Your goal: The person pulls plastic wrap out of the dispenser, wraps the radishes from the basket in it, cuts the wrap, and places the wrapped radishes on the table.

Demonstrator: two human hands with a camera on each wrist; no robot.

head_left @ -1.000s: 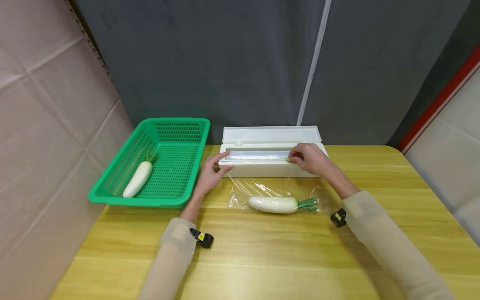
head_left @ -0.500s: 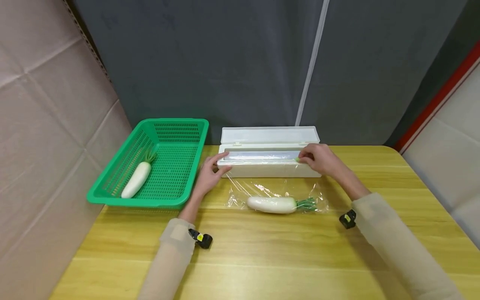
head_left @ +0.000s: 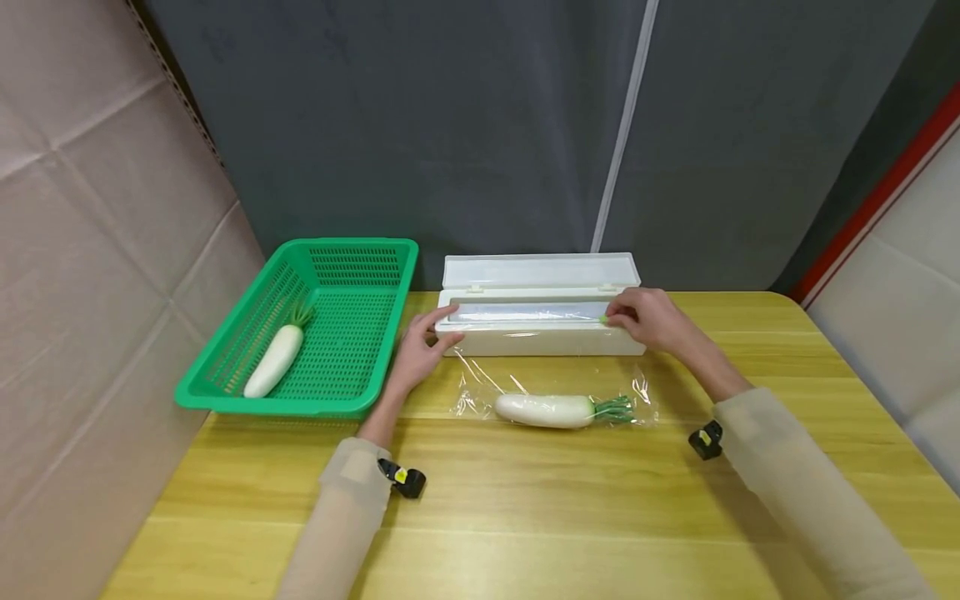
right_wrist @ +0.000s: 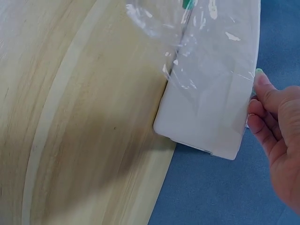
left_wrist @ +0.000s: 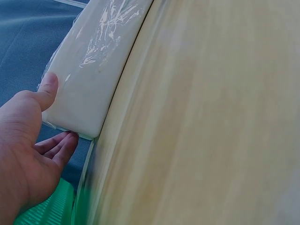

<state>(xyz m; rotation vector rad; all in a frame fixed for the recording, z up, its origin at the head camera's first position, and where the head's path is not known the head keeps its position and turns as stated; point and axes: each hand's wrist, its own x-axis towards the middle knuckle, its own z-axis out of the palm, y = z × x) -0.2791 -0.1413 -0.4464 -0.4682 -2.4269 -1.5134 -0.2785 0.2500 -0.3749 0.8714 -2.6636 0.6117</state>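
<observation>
A white cling film box (head_left: 540, 342) stands at the table's back edge with its lid (head_left: 540, 271) raised. My left hand (head_left: 418, 354) holds the box's left end, thumb on the front and fingers around the end in the left wrist view. At the right end of the slot, my right hand (head_left: 651, 319) pinches a small green slide cutter (head_left: 603, 319), mostly hidden by the fingers. Clear cling film (head_left: 480, 392) hangs down the front of the box and spreads onto the table. It covers a white radish (head_left: 544, 410) with green stem stubs.
On the left stands a green plastic basket (head_left: 300, 406) with another white radish (head_left: 274, 360) inside. The wooden table (head_left: 525, 517) ends behind the box at a dark grey curtain (head_left: 420, 125). A pale wall (head_left: 90, 292) flanks the left side.
My right hand has slid to the right along the box with the green cutter. The left hand keeps its hold on the left end, and the wrapped radish lies where it was.
</observation>
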